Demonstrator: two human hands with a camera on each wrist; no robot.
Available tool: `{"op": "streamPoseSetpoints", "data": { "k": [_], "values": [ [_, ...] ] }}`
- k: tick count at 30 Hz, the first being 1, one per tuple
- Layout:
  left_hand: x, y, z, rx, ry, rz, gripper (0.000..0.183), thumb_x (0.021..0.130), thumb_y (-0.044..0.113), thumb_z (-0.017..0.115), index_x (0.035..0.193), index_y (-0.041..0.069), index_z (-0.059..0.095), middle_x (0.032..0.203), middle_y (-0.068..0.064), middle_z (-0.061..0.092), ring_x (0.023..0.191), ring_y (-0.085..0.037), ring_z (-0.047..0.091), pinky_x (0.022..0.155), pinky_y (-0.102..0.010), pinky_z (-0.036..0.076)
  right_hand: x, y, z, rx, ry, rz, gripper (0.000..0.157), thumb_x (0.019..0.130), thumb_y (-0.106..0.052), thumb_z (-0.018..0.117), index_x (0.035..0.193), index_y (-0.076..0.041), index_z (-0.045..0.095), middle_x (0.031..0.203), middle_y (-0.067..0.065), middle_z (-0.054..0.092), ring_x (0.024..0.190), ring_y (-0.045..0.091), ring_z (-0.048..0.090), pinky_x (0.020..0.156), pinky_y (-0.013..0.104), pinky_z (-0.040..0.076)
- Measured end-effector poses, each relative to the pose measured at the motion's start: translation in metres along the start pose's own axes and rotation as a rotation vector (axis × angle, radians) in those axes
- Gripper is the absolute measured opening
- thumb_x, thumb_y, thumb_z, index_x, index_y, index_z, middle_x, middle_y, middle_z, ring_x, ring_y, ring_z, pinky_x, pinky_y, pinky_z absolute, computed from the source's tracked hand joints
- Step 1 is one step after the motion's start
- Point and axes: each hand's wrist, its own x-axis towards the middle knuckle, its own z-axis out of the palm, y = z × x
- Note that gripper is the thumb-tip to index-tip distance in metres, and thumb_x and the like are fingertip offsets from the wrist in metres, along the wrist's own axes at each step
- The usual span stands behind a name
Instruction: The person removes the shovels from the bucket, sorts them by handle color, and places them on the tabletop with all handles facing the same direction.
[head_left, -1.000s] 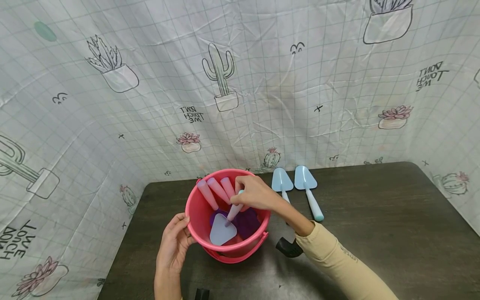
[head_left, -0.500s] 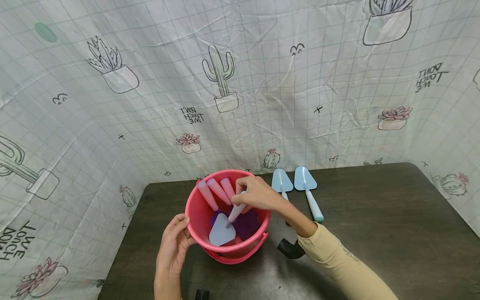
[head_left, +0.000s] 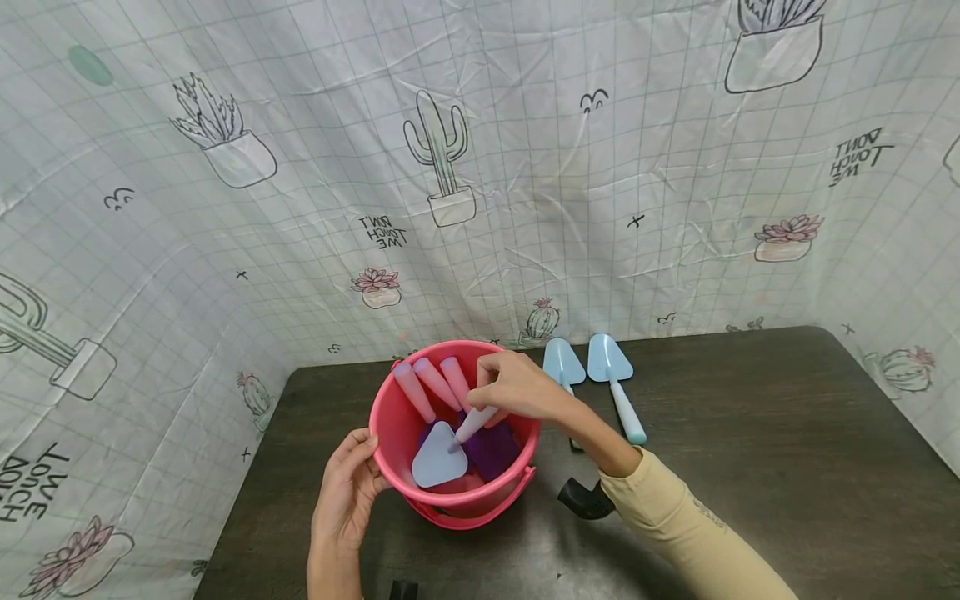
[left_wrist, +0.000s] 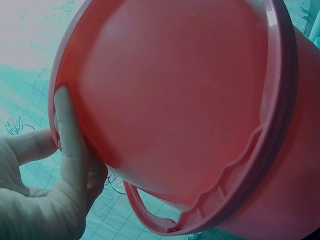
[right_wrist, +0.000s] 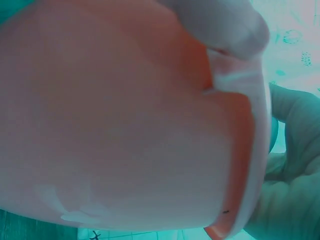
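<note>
A pink bucket (head_left: 381,467) stands on the table, its handle hanging down at the near side. My left hand (head_left: 345,493) grips its rim at the left, with fingers along the outer wall in the left wrist view. Over the bucket's right side, my right hand (head_left: 517,388) pinches the handle of a toy trowel with a pale blue blade (head_left: 438,457). That blade lies inside the bucket, pointing to the near left. Several pink-handled tools (head_left: 414,392) lean against the far inner wall. Purple parts (head_left: 491,454) show at the bottom.
Two light blue trowels, a left one (head_left: 562,362) and a right one (head_left: 611,358), lie on the dark table (head_left: 750,433) right of the bucket. My right forearm partly covers the left one's handle. A printed cloth (head_left: 525,208) stands behind and at both sides.
The trowel's blade has shifted slightly left inside the bucket, and its handle tilts lower. My left hand and the bucket have hardly moved.
</note>
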Motion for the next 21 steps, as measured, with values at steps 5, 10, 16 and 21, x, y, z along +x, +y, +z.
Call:
{"op": "streamPoseSetpoints", "data": {
  "k": [5,10,16,21],
  "values": [
    [0.000,0.000,0.000,-0.005,-0.006,0.004,0.013,0.108,0.004,0.047,0.106,0.005,0.060,0.100,-0.010,0.067,0.086,-0.016,0.074,0.071,-0.032,0.063,-0.002,0.000,-0.003,0.036,0.004,0.002,0.009,0.083,-0.004,0.061,0.076,-0.004,0.055,0.079,0.010,0.064,0.075,0.024,0.074,0.069,0.046,0.064],
    [0.000,0.000,0.000,-0.001,0.005,0.004,0.013,0.108,0.004,0.048,0.105,0.005,0.060,0.100,-0.010,0.067,0.087,-0.016,0.075,0.071,-0.032,0.063,-0.003,0.001,-0.006,0.061,0.003,-0.008,0.007,0.083,-0.003,0.059,0.077,-0.004,0.056,0.077,0.008,0.061,0.078,0.025,0.074,0.069,0.046,0.064],
    [0.001,0.000,0.000,0.003,0.026,-0.007,0.013,0.108,0.005,0.048,0.106,0.006,0.061,0.102,-0.010,0.067,0.087,-0.016,0.075,0.071,-0.032,0.063,-0.003,0.004,-0.011,0.100,-0.005,-0.024,0.005,0.085,-0.003,0.057,0.080,-0.003,0.059,0.078,0.006,0.059,0.078,0.024,0.073,0.070,0.046,0.064],
    [0.001,0.000,0.001,0.002,0.027,-0.009,0.013,0.108,0.005,0.048,0.105,0.006,0.060,0.102,-0.010,0.067,0.088,-0.017,0.075,0.072,-0.032,0.063,-0.004,0.005,-0.014,0.128,-0.016,-0.031,0.010,0.088,-0.005,0.059,0.085,0.002,0.067,0.082,0.007,0.062,0.078,0.021,0.070,0.072,0.047,0.064]
  ]
}}
